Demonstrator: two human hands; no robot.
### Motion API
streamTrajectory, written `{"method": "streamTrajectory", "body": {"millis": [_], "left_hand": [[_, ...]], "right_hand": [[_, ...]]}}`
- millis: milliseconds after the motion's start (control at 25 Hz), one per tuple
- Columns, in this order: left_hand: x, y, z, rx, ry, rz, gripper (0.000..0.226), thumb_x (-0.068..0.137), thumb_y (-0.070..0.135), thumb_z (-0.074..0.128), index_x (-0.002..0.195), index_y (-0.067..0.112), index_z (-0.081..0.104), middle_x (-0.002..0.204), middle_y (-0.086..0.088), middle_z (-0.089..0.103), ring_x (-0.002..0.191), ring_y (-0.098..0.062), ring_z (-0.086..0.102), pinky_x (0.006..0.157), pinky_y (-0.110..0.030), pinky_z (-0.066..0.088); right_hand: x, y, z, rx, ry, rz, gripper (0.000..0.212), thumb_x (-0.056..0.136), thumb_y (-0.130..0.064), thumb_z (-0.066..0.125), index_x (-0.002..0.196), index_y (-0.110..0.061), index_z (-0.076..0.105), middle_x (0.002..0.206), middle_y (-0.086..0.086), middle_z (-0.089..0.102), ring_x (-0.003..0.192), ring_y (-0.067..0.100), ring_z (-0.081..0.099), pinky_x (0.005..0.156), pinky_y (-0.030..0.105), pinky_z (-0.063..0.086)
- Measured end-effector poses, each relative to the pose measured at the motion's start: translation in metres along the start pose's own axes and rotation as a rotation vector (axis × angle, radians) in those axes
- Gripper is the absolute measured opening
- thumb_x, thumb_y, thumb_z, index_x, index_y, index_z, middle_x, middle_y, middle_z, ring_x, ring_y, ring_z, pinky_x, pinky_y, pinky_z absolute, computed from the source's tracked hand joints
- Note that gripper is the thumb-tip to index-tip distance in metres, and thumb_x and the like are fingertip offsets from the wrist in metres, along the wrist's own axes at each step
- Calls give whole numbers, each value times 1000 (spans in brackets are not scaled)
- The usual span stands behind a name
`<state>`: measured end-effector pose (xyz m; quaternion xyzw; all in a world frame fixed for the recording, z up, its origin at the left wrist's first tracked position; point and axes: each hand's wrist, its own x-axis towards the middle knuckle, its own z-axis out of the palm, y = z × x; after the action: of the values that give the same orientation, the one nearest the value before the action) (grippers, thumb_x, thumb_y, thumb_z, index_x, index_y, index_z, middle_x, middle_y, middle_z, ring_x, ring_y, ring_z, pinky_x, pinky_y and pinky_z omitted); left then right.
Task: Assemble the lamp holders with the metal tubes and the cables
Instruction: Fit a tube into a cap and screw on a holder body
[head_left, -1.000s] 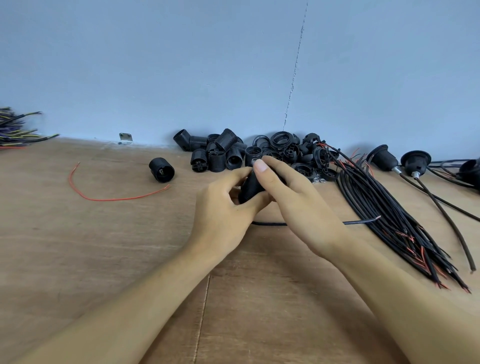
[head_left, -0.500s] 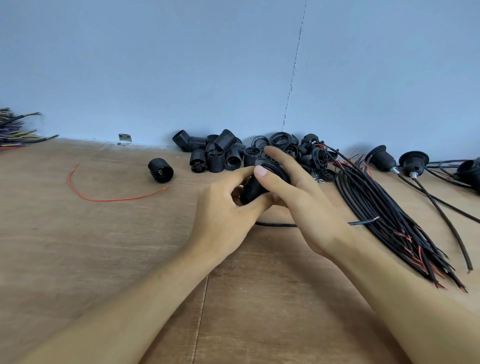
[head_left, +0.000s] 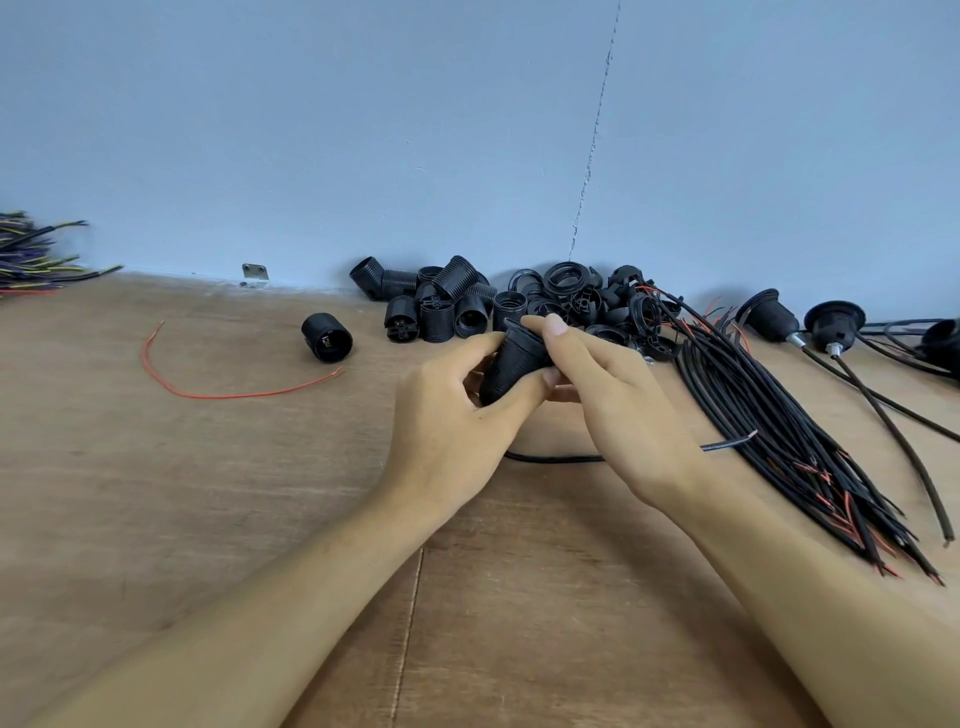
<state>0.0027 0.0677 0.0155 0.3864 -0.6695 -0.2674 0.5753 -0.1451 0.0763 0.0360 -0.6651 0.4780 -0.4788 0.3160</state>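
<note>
**Lamp holder (head_left: 514, 369) mid-assembly above the surface (head_left: 156, 493)**

The left hand (head_left: 447, 436) curls round the lamp holder's body, and the right hand (head_left: 623, 415) pinches its upper rim. A black cable (head_left: 550, 458) runs beneath both; whether it enters the holder is hidden. Twisting the parts together crooked could cross-thread them or nip the cable. Loose holder parts (head_left: 467, 306) crowd just behind, and the cable bundle (head_left: 779, 415) lies just beside the right forearm.
</note>
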Motion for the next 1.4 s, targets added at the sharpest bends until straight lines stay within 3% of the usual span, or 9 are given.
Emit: {"method": "streamTrajectory", "body": {"millis": [80, 200, 360, 520, 760, 920, 1120, 1320, 1400], "left_hand": [[0, 0, -1, 20, 10, 4, 10, 86, 35, 80, 94, 32, 76, 83, 11, 74, 78, -11, 69, 67, -25, 53], [0, -1, 1, 47, 26, 16, 13, 83, 39, 81, 92, 32, 76, 82, 11, 74, 79, -13, 69, 68, -28, 54], [-2, 0, 5, 145, 36, 155, 22, 80, 44, 77, 94, 27, 76, 78, 11, 68, 82, -15, 63, 68, -28, 50], [-3, -1, 8, 169, 46, 215, 18, 82, 31, 80, 98, 23, 76, 78, 12, 64, 81, -11, 60, 67, -20, 47], [-3, -2, 7, 196, 37, 235, 23, 81, 29, 81, 104, 26, 77, 84, 13, 67, 84, -5, 60, 70, -9, 40], [-2, -2, 5, 225, 61, 225, 19, 79, 27, 85, 92, 34, 73, 77, 19, 60, 80, 4, 57, 69, -6, 37], [-1, -2, 1, 283, 76, 256, 20, 76, 22, 88, 81, 29, 70, 70, 23, 48, 72, 7, 53, 65, -4, 35], [-3, -3, 5, 288, 77, 287, 26, 75, 23, 86, 99, 21, 77, 84, 17, 60, 80, 4, 57, 70, -3, 37], [-4, -4, 7, 264, 61, 301, 29, 75, 23, 86, 102, 20, 77, 91, 10, 66, 86, -2, 61, 71, -8, 44]], "right_hand": [[0, -2, 0, -10, -8, 7, 65, 94, -68, 43, 112, -10, 65, 105, 17, 67, 106, 29, 61, 100, 53, 49], [0, -4, -2, -9, 31, 34, 53, 85, -72, 53, 100, -26, 75, 88, -3, 75, 89, 8, 69, 93, 40, 54], [1, -6, -3, -56, 137, 88, 56, 71, -80, 60, 80, -25, 67, 73, -14, 71, 71, -1, 65, 73, 29, 50], [-1, -11, -1, -32, 86, 75, 39, 88, -66, 56, 76, -31, 70, 71, -21, 65, 71, -5, 57, 74, 24, 39], [-2, -16, -1, -118, 99, 23, 38, 96, -60, 50, 80, -32, 71, 73, -20, 67, 78, -6, 60, 78, 23, 40], [0, -13, -5, -197, 78, 102, 67, 95, -72, 31, 83, -22, 74, 76, -10, 73, 83, 4, 66, 80, 27, 48], [1, -9, -10, -216, 38, 106, 52, 98, -58, 45, 83, -19, 76, 79, -2, 74, 88, 11, 69, 91, 32, 49], [4, -10, -13, -326, 133, 149, 68, 81, -81, 45, 58, -18, 58, 58, -9, 65, 63, 5, 58, 67, 29, 42], [6, -9, -14, -235, 115, 210, 67, 77, -84, 50, 58, -20, 51, 55, -13, 57, 60, 6, 52, 68, 28, 39]]}}
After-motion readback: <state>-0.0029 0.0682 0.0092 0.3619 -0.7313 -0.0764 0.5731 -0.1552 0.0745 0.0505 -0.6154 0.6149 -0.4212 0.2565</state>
